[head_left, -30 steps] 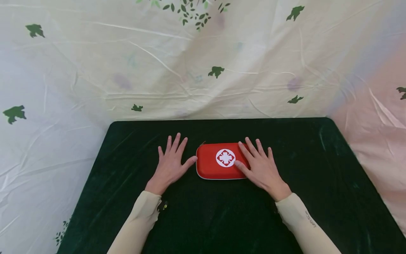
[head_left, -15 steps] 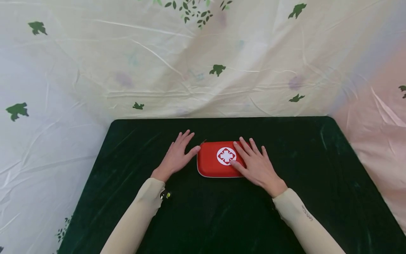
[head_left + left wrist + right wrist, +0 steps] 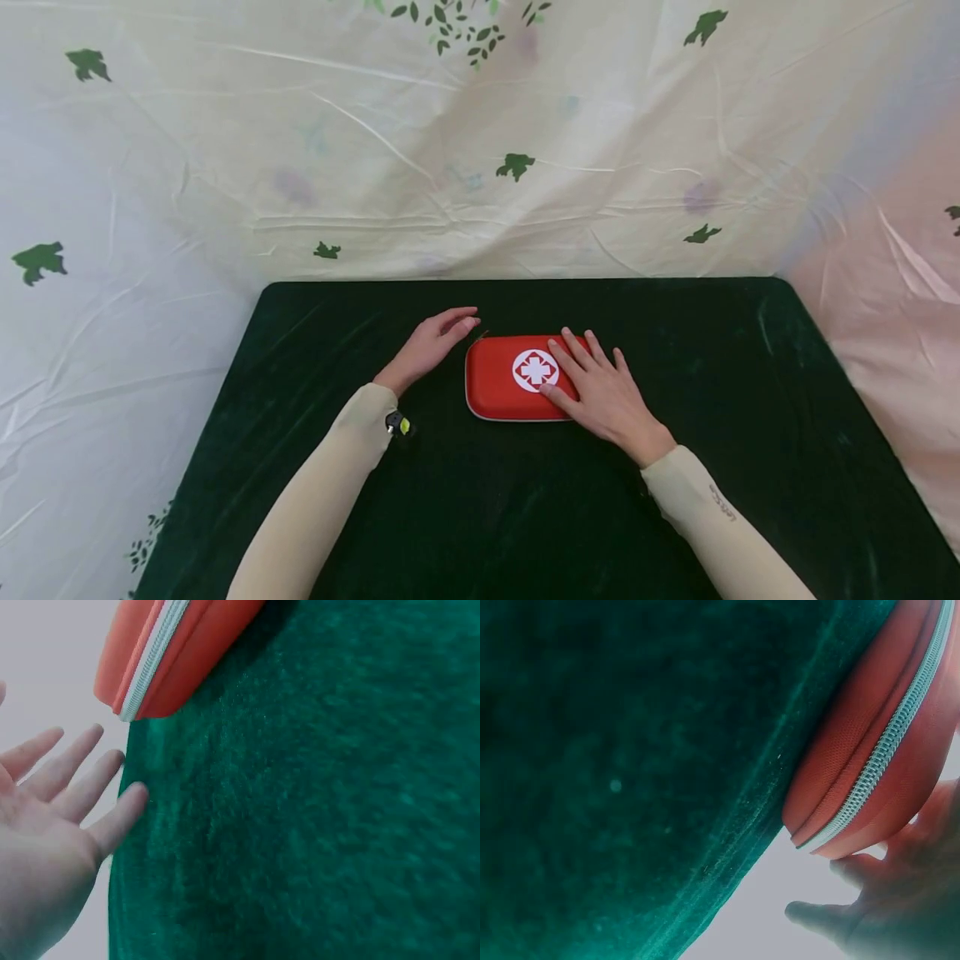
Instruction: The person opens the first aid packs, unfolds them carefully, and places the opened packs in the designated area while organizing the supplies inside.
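left hand (image 3: 431, 346) just moved up to just beyond the far left corner of the red case (image 3: 495, 396), thumb nearer the fingers now, holding nothing, which i'd say puts the zip pull (image 3: 482, 337) in easy reach. right hand (image 3: 611, 400) is spread wide over the case's right end, case lying flat on the green cloth (image 3: 480, 517) beneath it.

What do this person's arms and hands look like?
The left sleeve and right sleeve are long and cream. Dark lettering, too small to read, marks the right one. A small black device with a yellowish patch sits at the left wrist. The left hand and right hand wear no gloves.
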Available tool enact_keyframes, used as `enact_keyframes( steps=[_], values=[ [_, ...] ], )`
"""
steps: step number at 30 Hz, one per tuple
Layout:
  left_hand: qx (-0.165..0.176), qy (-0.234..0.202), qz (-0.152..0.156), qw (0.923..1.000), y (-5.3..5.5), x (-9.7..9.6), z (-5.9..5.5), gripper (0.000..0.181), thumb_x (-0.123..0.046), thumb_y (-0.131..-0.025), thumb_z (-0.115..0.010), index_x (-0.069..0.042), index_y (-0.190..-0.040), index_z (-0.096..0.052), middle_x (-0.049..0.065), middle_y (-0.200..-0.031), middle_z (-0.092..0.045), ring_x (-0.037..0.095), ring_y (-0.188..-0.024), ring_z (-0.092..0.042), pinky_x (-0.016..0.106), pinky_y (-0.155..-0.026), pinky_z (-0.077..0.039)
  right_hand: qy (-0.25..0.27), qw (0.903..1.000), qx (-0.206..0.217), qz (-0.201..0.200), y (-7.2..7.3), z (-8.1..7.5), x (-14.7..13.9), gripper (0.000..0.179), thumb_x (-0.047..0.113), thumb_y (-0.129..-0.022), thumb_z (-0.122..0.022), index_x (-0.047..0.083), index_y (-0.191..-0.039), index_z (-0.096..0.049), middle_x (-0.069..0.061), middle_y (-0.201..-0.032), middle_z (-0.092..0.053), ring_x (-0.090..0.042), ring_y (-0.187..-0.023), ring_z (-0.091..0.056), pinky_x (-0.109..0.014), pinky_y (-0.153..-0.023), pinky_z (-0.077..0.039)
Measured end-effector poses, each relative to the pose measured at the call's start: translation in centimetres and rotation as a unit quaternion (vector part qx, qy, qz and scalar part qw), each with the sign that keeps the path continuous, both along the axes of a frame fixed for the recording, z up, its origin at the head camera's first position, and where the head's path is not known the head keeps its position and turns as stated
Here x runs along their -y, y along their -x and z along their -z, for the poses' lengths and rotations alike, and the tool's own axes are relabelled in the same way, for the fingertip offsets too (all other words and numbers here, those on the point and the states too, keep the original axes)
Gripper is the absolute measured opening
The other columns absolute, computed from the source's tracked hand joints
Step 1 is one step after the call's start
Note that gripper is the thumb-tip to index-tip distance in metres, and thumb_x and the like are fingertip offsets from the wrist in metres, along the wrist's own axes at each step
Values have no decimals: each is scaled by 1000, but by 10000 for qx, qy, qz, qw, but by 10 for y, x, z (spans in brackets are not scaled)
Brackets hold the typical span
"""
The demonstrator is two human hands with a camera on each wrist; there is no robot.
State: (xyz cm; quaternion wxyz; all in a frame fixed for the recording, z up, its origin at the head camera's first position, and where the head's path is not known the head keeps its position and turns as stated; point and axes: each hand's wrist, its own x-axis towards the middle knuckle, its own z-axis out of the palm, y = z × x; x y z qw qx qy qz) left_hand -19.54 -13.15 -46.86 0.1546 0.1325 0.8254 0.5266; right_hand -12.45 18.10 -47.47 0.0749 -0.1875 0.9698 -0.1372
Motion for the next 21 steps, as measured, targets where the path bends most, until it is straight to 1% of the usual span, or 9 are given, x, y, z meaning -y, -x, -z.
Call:
enact_keyframes(
  steps=[3,5,7,9,13,17,21],
  values=[
    [411,-527,99,9977,7,-3,2,58,-48,-110,-46,-11,-154,-48,8,-146,-61,25,-136,-55,48,-115,-41,-49,10000,3,8,0,0,0,85,68,-99,-49,25,-167,-22,-4,-174,-9,-40,-158,-6,-73,-118,-13],
    [665,-851,153,9940,11,-5,4,59,-48,-111,-42,-9,-154,-48,9,-145,-62,25,-135,-56,47,-116,-41,-71,10000,28,18,1,0,0,84,67,-99,-49,26,-167,-22,-4,-175,-8,-40,-158,-6,-73,-118,-13],
    [862,-1053,190,9905,13,-6,6,59,-49,-111,-39,-9,-153,-49,9,-143,-63,25,-133,-58,46,-115,-41,-89,9999,44,31,1,0,1,84,68,-99,-49,26,-167,-22,-4,-175,-8,-40,-158,-5,-72,-118,-14],
    [982,-1159,260,9881,14,-7,7,61,-51,-111,-36,-9,-153,-49,9,-141,-65,25,-132,-59,45,-115,-42,-100,9999,61,50,0,0,1,85,68,-99,-49,26,-167,-21,-4,-175,-8,-40,-158,-5,-72,-118,-13],
    [1080,-1211,427,9858,15,-9,8,64,-55,-111,-32,-9,-152,-50,10,-139,-66,26,-131,-60,45,-113,-44,-97,9999,85,86,0,-1,2,85,67,-99,-50,26,-167,-22,-4,-175,-8,-40,-158,-5,-72,-118,-14],
    [1154,-1234,333,9851,16,-11,9,65,-58,-110,-31,-11,-149,-55,10,-135,-67,25,-128,-61,44,-113,-44,-64,9999,107,91,0,-1,2,85,67,-99,-50,26,-167,-21,-4,-175,-8,-39,-158,-4,-72,-118,-14],
    [1276,-1447,210,9810,16,-10,10,66,-55,-111,-28,-8,-149,-54,14,-137,-64,29,-130,-59,44,-114,-43,-52,9999,136,89,0,0,1,85,67,-99,-50,26,-167,-21,-4,-175,-8,-39,-158,-4,-72,-118,-14]
  ],
)
